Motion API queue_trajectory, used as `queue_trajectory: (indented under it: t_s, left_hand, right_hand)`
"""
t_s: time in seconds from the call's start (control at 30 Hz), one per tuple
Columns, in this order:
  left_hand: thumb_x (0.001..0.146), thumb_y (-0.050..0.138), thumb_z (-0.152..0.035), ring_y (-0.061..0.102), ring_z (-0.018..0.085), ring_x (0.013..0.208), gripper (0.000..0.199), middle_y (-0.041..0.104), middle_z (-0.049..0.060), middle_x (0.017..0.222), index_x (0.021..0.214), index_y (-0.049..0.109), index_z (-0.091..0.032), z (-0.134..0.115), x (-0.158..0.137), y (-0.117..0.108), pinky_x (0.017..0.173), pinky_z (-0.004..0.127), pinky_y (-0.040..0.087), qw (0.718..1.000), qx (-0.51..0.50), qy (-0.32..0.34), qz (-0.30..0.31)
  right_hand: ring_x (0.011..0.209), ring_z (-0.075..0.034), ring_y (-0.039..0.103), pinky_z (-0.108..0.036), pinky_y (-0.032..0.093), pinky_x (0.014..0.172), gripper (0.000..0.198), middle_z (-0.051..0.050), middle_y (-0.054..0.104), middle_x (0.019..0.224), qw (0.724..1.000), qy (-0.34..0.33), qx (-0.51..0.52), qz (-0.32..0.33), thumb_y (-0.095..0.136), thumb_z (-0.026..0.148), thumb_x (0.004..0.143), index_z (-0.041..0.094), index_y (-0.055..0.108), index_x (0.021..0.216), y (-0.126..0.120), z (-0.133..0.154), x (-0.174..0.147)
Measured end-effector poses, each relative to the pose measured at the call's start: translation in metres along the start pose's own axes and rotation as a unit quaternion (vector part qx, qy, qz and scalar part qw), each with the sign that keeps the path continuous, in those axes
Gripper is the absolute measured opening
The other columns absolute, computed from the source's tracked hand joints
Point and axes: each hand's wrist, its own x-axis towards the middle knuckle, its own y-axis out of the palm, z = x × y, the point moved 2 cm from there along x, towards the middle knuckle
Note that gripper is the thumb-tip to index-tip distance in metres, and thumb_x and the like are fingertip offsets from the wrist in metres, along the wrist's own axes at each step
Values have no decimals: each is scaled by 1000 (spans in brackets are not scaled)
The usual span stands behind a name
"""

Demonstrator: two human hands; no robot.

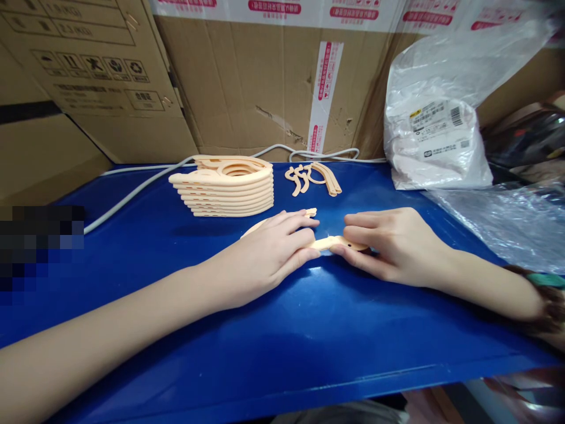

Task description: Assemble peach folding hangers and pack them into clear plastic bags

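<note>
Between my hands lies a cream plastic hanger piece [327,242], low over the blue table. My left hand [282,241] is wrapped over its left part, thumb and fingers closed on it, and hides much of it. Another stretch of cream plastic shows above that hand's fingers; whether it is one piece with the rest I cannot tell. My right hand [388,241] pinches the piece's right end, where a small dark hole shows. Behind my left hand stands a neat stack of cream folding hangers [227,191]. Several loose cream hooks and curved arms [329,178] lie to its right.
Cardboard boxes [247,76] wall off the back and left of the blue table [282,359]. A white cable [136,203] runs along the rear. At the right stand a white plastic mailer bag [435,141] and clear plastic film [512,221].
</note>
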Motion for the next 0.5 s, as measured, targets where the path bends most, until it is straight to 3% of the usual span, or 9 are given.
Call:
queue_trajectory:
  t_s: [0.27,0.4,0.5]
  left_hand:
    - [105,33,-35,36,22,143,33,53,10,143,105,61,-18,1,1,0,118,42,29,1000,1,4,-2]
    - [105,36,-37,35,23,144,31,55,9,140,100,61,-19,-4,1,-2,117,42,29,1000,-17,5,6]
    - [105,31,-36,39,23,141,34,59,8,135,101,60,-20,-4,1,-5,115,43,31,999,-42,-20,0]
  right_hand:
    - [52,-10,39,-30,23,54,44,1,46,62,999,22,36,-9,41,39,100,19,47,61,3,-2,-1]
    - [53,-10,37,-30,24,57,48,2,42,58,997,-14,73,-4,47,42,99,19,45,58,-1,-4,0]
    - [53,-11,35,-30,26,61,50,3,41,55,990,-55,128,3,42,36,102,19,40,55,-7,-3,2]
